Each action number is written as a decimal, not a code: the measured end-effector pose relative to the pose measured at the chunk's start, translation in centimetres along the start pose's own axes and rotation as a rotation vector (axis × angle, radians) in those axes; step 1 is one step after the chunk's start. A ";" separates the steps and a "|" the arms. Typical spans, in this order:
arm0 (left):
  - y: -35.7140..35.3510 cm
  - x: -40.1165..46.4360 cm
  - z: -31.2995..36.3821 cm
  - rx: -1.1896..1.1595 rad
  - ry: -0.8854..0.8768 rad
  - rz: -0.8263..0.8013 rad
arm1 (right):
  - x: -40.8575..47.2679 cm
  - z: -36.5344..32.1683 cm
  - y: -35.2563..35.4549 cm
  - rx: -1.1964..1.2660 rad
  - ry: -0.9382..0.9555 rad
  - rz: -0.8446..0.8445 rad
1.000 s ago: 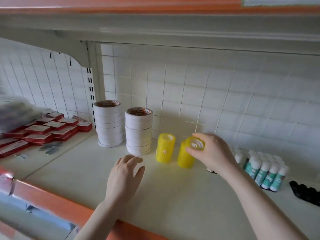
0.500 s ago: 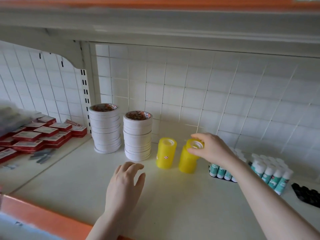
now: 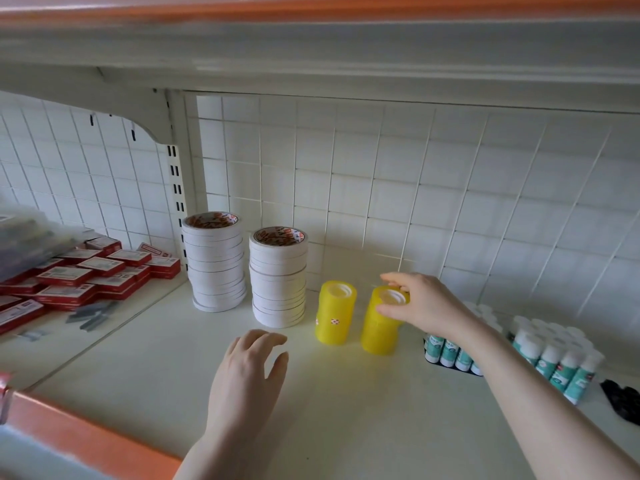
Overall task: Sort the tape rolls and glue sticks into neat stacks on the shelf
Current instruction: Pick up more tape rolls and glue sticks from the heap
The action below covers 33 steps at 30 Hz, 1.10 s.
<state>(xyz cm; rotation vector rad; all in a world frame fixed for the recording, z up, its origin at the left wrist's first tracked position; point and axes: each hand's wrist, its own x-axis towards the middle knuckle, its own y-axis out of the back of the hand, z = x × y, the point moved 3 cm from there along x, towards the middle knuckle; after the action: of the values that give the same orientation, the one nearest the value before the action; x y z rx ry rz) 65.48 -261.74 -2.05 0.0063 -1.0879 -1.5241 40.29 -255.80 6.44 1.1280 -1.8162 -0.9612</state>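
Bare cream shelf (image 3: 346,410) lies open in front of the right yellow tape stack (image 3: 379,323), up to the orange front edge (image 3: 86,441). White grid panel (image 3: 415,202) backs it. The right hand (image 3: 422,304) pinches the stack's top roll; left hand (image 3: 247,375) hovers in front, fingers (image 3: 273,341) loosely spread, holding nothing.

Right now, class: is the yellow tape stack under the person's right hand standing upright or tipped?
Slightly tipped. The right yellow stack leans left at its top beside the straighter left yellow stack, while the right hand grips its top.
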 end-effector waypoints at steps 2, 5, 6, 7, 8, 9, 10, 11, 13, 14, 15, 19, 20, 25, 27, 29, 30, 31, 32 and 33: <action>0.0 0.0 0.0 -0.002 0.003 -0.001 | 0.1 0.1 -0.1 0.003 0.004 -0.012; 0.0 0.0 -0.1 0.006 -0.002 0.005 | 0.1 0.2 -0.3 0.013 0.010 -0.013; 0.0 0.0 -0.1 0.007 0.001 0.008 | 0.1 0.2 -0.3 0.015 0.014 -0.010; 0.0 0.0 -0.1 0.006 0.005 0.009 | 0.1 0.3 -0.3 0.017 0.019 -0.008; 0.0 0.0 -0.1 0.005 0.006 0.011 | 0.1 0.3 -0.4 0.020 0.024 -0.004; 0.0 0.0 -0.1 0.005 0.006 0.012 | 0.1 0.4 -0.4 0.023 0.029 0.000; 0.0 0.0 -0.1 0.006 0.005 0.013 | 0.1 0.5 -0.4 0.028 0.031 0.003; 0.0 0.1 -0.2 0.009 0.001 0.014 | 0.1 0.5 -0.4 0.035 0.033 0.004; -0.1 0.1 -0.2 0.013 -0.008 0.016 | 0.1 0.6 -0.4 0.053 0.031 0.006; -0.1 0.1 -0.3 0.013 -0.008 0.018 | 0.2 0.7 -0.4 0.062 0.027 0.009; -0.1 0.1 -0.3 0.012 -0.006 0.020 | 0.2 0.8 -0.4 0.070 0.024 0.012; 0.0 0.1 -0.2 -0.001 -0.007 0.027 | 0.3 0.9 -0.3 0.102 0.026 0.018; 0.0 0.1 -0.2 -0.001 -0.002 0.027 | 0.3 0.9 -0.4 0.102 0.028 0.015; 0.0 0.1 -0.3 -0.002 0.002 0.021 | 0.6 1.4 -0.4 0.097 0.022 -0.025; 0.0 0.1 -0.3 -0.001 0.004 0.020 | 0.6 1.5 -0.4 0.093 0.016 -0.038; 0.0 0.1 -0.3 0.002 0.002 0.019 | 0.6 1.6 -0.4 0.098 0.016 -0.044; 0.0 0.1 -0.3 0.002 0.002 0.018 | 0.7 1.7 -0.3 0.100 0.016 -0.046; 0.0 0.1 -0.3 0.002 0.005 0.016 | 0.7 1.7 -0.3 0.102 0.015 -0.048; 0.0 0.1 -0.3 0.003 0.007 0.015 | 0.8 1.7 -0.3 0.103 0.014 -0.049; 0.0 0.1 -0.3 0.004 0.008 0.015 | 0.8 1.7 -0.3 0.101 0.013 -0.050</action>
<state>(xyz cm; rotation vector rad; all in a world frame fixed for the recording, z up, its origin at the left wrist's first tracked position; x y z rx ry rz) 65.66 -262.01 -2.16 0.0067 -1.0827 -1.5068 38.62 -256.31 5.62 1.2441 -1.8518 -0.8973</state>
